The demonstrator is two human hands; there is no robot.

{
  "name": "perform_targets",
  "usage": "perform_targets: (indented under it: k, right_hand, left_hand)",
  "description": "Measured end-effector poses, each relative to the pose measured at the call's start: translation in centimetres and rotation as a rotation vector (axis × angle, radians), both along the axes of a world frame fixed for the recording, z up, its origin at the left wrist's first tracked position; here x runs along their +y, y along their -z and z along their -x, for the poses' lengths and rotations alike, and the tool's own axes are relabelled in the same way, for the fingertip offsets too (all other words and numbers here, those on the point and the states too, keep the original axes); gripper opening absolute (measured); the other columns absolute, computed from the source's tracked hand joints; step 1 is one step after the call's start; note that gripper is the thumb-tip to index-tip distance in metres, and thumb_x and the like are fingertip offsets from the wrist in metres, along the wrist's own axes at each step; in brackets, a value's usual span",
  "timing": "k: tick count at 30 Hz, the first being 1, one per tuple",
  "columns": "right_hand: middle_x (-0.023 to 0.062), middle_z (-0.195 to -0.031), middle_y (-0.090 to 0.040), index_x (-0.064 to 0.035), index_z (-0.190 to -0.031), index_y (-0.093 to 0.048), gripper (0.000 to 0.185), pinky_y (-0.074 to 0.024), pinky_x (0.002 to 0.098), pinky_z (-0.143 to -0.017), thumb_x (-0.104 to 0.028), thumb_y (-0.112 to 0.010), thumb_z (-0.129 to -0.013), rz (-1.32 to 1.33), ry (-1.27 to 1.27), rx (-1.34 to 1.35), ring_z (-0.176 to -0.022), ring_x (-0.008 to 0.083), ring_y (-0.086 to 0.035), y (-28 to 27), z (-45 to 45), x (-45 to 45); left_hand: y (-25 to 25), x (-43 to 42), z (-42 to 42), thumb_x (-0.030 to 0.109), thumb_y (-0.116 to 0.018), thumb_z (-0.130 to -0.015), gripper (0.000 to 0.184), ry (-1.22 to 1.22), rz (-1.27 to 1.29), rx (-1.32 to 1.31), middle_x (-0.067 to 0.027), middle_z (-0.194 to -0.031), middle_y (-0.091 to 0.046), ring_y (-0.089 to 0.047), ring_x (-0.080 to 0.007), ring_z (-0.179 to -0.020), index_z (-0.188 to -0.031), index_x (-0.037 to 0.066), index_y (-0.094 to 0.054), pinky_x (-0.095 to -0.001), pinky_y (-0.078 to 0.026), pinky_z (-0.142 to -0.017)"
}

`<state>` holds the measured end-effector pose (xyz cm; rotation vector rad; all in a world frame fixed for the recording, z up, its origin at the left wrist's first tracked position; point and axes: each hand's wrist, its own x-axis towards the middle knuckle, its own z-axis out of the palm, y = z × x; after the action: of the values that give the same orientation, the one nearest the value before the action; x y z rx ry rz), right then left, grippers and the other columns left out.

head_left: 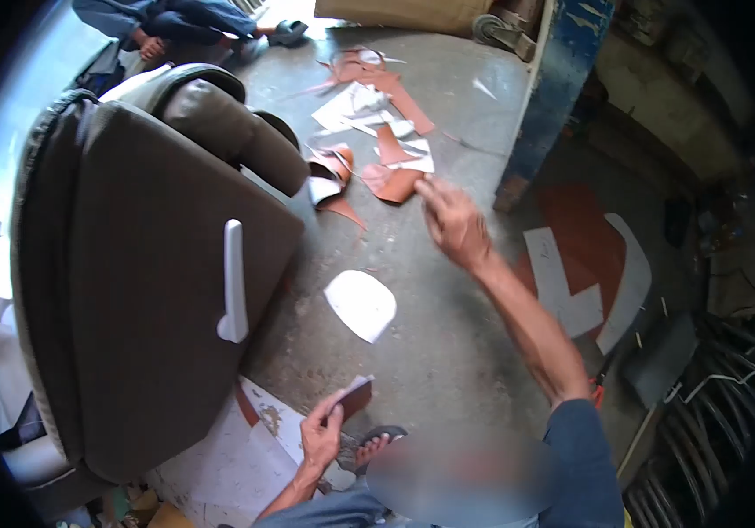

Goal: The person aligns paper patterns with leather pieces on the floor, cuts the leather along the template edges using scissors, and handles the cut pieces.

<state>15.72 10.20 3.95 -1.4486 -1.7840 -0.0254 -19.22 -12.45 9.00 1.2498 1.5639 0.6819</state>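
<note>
My left hand point(321, 435) pinches a small piece of brown leather-like material point(357, 400) with a pale edge, low in front of my body. My right hand point(458, 227) reaches out over the floor, its fingers stretched forward. Its fingertips are by a curled brown scrap point(400, 186); whether they touch it I cannot tell. Beyond it lies a loose heap of brown and white offcuts point(361, 106). A white rounded panel point(361, 304) lies flat on the floor between my two hands.
A large dark brown upholstered seat point(157, 290) stands at left, a white handle-like strip point(233, 280) on its side. At right are a blue post point(553, 97), brown material point(575, 224) with white pattern pieces point(625, 282), and dark curved tubes point(685, 466). Another person point(175, 26) sits at upper left.
</note>
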Motion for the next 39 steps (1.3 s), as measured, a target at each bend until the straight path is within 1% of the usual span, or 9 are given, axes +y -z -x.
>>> perform_targets:
  k: [4,6,12,21,23,26,30,35,39]
  right_hand:
    - [0.0189,-0.123,-0.065,-0.0001,-0.124,-0.063,0.036,-0.0500,0.0431,-0.094,-0.008,-0.061,-0.089,0.275,0.244,0.166,-0.108,0.0359,-0.064,1.0,0.0,-17.3]
    - [0.0240,-0.118,-0.063,-0.0004,-0.128,-0.060,0.039,-0.0436,0.0478,-0.098,-0.010,-0.061,-0.090,0.433,0.650,0.178,-0.111,0.0404,-0.058,3.1,-1.5,-26.7]
    - [0.0272,-0.125,-0.055,0.0007,-0.136,-0.050,0.049,-0.0370,0.0526,-0.102,-0.014,-0.062,-0.090,0.674,1.234,-0.108,-0.116,0.0436,-0.051,6.0,-6.0,-45.4]
    - [0.0194,-0.102,-0.066,0.0025,-0.120,-0.059,0.047,-0.0517,0.0450,-0.078,-0.018,-0.073,-0.080,0.743,1.234,0.154,-0.089,0.0358,-0.066,7.3,-10.8,-46.0]
    - [0.0111,-0.088,-0.068,0.0018,-0.109,-0.063,0.041,-0.0524,0.0376,-0.073,-0.020,-0.078,-0.077,1.012,1.147,1.051,-0.080,0.0243,-0.066,4.1,-11.1,-45.2]
    - [0.0068,-0.084,-0.066,0.0019,-0.103,-0.064,0.036,-0.0508,0.0307,-0.067,-0.017,-0.081,-0.077,0.892,1.134,0.793,-0.075,0.0143,-0.062,1.9,-4.9,-44.9]
    - [0.0045,-0.082,-0.066,0.0010,-0.106,-0.063,0.038,-0.0514,0.0271,-0.064,-0.017,-0.083,-0.079,0.893,0.612,1.150,-0.073,0.0120,-0.063,1.4,3.5,-45.5]
    - [0.0016,-0.076,-0.062,-0.0021,-0.100,-0.062,0.044,-0.0488,0.0227,-0.056,-0.042,-0.077,-0.087,1.272,0.515,1.468,-0.063,0.0093,-0.060,-0.8,7.9,-42.8]
    - [0.0028,-0.076,-0.061,0.0002,-0.102,-0.060,0.059,-0.0512,0.0262,-0.056,-0.056,-0.071,-0.087,1.317,0.486,1.234,-0.062,0.0106,-0.060,0.2,8.2,-41.5]
  left_hand:
    - [1.0,2.5,-3.2,-0.005,-0.059,-0.090,0.032,0.232,-0.318,0.081,-0.0164,-0.121,-0.069,-0.064,-0.0278,-0.117,-0.120,0.002,-0.069,-0.0370,-0.048,-0.103]
    - [1.1,3.4,-5.4,-0.007,-0.063,-0.082,0.040,0.489,-0.531,0.150,-0.0168,-0.126,-0.067,-0.059,-0.0339,-0.125,-0.120,0.004,-0.069,-0.0436,-0.043,-0.109]
    - [10.2,1.7,-9.9,0.001,-0.065,-0.079,0.048,1.004,-0.726,0.165,-0.0127,-0.138,-0.060,-0.051,-0.0309,-0.135,-0.127,0.008,-0.066,-0.0486,-0.035,-0.116]
    - [13.5,-0.7,-9.2,0.007,-0.065,-0.077,0.051,1.054,-0.758,0.275,-0.0107,-0.142,-0.056,-0.044,-0.0286,-0.140,-0.129,0.010,-0.063,-0.0503,-0.028,-0.120]
    - [13.7,-0.7,-9.2,0.011,-0.068,-0.076,0.053,1.078,-0.777,0.307,-0.0115,-0.142,-0.054,-0.041,-0.0284,-0.142,-0.129,0.010,-0.062,-0.0519,-0.024,-0.121]
    - [13.0,-0.8,-9.9,0.012,-0.067,-0.078,0.052,1.075,-0.797,0.309,-0.0114,-0.143,-0.053,-0.041,-0.0281,-0.142,-0.129,0.010,-0.062,-0.0519,-0.024,-0.121]
    - [13.3,-1.2,-10.9,0.013,-0.067,-0.080,0.050,1.059,-0.812,0.285,-0.0111,-0.143,-0.054,-0.042,-0.0277,-0.141,-0.130,0.010,-0.061,-0.0525,-0.023,-0.121]
    - [14.1,-1.6,-11.3,0.012,-0.065,-0.087,0.043,1.034,-0.785,0.260,-0.0090,-0.137,-0.060,-0.049,-0.0277,-0.137,-0.130,0.010,-0.063,-0.0535,-0.024,-0.121]
    - [14.1,-1.8,-11.2,0.010,-0.067,-0.087,0.041,0.978,-0.727,0.162,-0.0079,-0.135,-0.062,-0.050,-0.0282,-0.135,-0.128,0.011,-0.065,-0.0539,-0.026,-0.120]
